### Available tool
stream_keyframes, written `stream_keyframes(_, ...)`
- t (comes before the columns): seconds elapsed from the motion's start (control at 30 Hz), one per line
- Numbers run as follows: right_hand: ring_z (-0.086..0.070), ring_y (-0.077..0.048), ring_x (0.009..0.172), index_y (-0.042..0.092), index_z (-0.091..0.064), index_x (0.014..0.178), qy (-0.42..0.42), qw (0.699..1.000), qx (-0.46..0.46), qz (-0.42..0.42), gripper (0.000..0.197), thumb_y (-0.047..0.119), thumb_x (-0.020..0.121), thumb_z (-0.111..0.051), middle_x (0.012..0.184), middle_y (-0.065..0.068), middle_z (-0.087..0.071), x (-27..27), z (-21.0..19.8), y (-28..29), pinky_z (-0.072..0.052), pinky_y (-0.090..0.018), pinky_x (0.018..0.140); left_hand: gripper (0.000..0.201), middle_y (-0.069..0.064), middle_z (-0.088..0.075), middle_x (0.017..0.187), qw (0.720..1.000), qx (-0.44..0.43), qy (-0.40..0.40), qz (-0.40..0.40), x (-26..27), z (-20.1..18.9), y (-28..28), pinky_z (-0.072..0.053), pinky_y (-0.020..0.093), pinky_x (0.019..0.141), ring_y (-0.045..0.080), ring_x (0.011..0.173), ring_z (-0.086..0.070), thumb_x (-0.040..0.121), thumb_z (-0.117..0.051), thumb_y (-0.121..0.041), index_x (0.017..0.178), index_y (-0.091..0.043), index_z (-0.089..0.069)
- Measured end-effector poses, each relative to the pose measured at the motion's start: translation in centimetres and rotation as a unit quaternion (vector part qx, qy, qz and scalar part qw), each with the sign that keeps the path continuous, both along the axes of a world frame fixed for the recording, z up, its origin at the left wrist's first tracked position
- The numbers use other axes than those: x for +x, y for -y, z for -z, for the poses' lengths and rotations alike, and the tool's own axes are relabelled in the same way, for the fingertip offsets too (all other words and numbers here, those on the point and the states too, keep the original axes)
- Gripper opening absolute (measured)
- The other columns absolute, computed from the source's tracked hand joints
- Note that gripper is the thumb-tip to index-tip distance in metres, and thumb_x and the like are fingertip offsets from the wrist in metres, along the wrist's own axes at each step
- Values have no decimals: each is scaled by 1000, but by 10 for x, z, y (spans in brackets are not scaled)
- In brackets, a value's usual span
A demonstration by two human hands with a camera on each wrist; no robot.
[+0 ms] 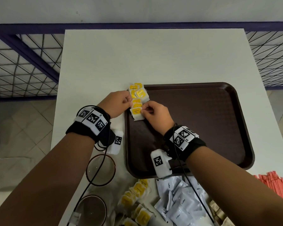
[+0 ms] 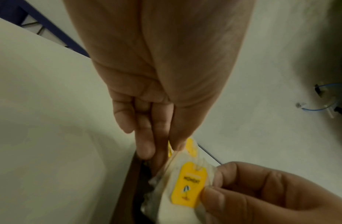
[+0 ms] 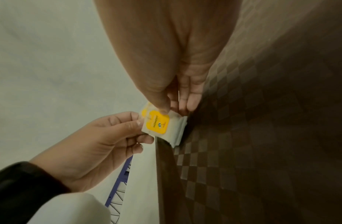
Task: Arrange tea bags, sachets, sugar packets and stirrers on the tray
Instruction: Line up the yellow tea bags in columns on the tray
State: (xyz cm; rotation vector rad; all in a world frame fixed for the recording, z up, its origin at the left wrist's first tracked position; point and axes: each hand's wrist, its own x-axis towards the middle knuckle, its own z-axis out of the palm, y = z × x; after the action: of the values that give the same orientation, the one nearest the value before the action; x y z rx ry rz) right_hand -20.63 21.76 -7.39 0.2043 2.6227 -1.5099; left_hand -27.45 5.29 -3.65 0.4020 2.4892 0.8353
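Observation:
A row of white tea bags with yellow tags (image 1: 138, 93) runs along the left rim of the dark brown tray (image 1: 203, 128). The nearest tea bags (image 1: 136, 112) stand as a small stack at that rim. My left hand (image 1: 130, 103) pinches the stack from the left, its fingertips (image 2: 145, 149) down at the tray's edge. My right hand (image 1: 143, 111) pinches it from the right, thumb (image 3: 162, 106) on the front tea bag (image 3: 158, 125). The front bag's yellow tag (image 2: 187, 186) reads MOMENT. How many bags are in the stack is hidden.
Near me on the white table (image 1: 153, 54) lie a heap of tea bags (image 1: 137, 201), white coffee sachets (image 1: 178, 203), brown packets (image 1: 219, 211) and red stirrers (image 1: 274, 181). Two glass cups (image 1: 100, 169) stand at the near left. A wire fence (image 1: 23, 66) flanks the table.

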Motion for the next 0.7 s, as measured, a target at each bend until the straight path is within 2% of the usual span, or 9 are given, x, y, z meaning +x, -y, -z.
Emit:
stream_keyframes(0.1, -58, -9, 75, 8, -67, 91, 17, 1000, -5, -11, 7, 10, 84, -64, 86, -1, -66, 2, -2, -1, -43, -5, 70, 3, -6, -62, 73, 999, -4, 39, 14, 3, 0, 1, -41, 19, 65, 15, 76, -60, 89, -56, -15, 87, -13, -57)
stream_keyframes(0.17, -59, -11, 75, 8, -67, 89, 17, 1000, 3, -18, 6, 10, 84, -64, 85, -1, -65, 3, -2, -1, -43, -7, 70, 5, -1, -65, 78, 999, -20, 38, 19, 4, 1, 1, -40, 17, 65, 17, 79, -61, 87, -60, -14, 89, -10, -60)
stream_keyframes(0.27, -60, -16, 77, 7, -66, 86, 7, 999, 29, -17, 5, 9, 82, -66, 90, -7, -65, 5, -1, -1, -47, -18, 74, 12, 4, -68, 84, 1000, -7, 29, -7, 4, 1, 2, -42, 15, 66, 16, 77, -61, 81, -65, -7, 93, -9, -64)
stream_keyframes(0.33, -58, -14, 71, 7, -64, 85, 14, 1000, 25, -6, 7, 10, 80, -68, 87, -7, -64, 4, -1, -2, -49, -23, 74, 17, 4, -69, 85, 999, 14, 46, -24, 4, 1, 4, -45, 16, 68, 12, 74, -61, 78, -66, -2, 93, -9, -64)
stream_keyframes(0.4, -58, -14, 69, 6, -61, 85, 44, 999, 6, 1, 12, 11, 79, -70, 82, -6, -64, 4, -2, -4, -52, -28, 75, 21, 3, -70, 86, 997, 29, 61, -40, 4, 1, 7, -47, 16, 69, 9, 73, -63, 76, -68, -1, 93, -13, -64)
stream_keyframes(0.5, -64, -23, 74, 9, -58, 80, 94, 996, -1, -6, 16, 16, 79, -72, 80, -10, -65, 6, -3, -5, -56, -37, 76, 25, 1, -70, 87, 995, 39, 60, -70, 3, 0, 12, -50, 22, 73, 11, 77, -65, 75, -70, -3, 96, -14, -63)
stream_keyframes(0.6, -65, -25, 74, 9, -56, 76, 102, 994, 15, -23, 19, 15, 76, -74, 75, -7, -63, 12, -6, -1, -55, -34, 74, 26, 1, -71, 86, 994, 44, 63, -80, 4, -2, 14, -52, 28, 75, 11, 74, -65, 75, -70, -4, 98, -14, -63)
stream_keyframes(0.7, -64, -19, 73, 11, -56, 77, 82, 996, 25, -29, 17, 9, 76, -73, 71, 4, -58, 16, -7, 4, -52, -27, 73, 26, 0, -70, 85, 994, 43, 64, -82, 5, -1, 14, -51, 25, 73, 9, 73, -64, 75, -71, -4, 97, -15, -63)
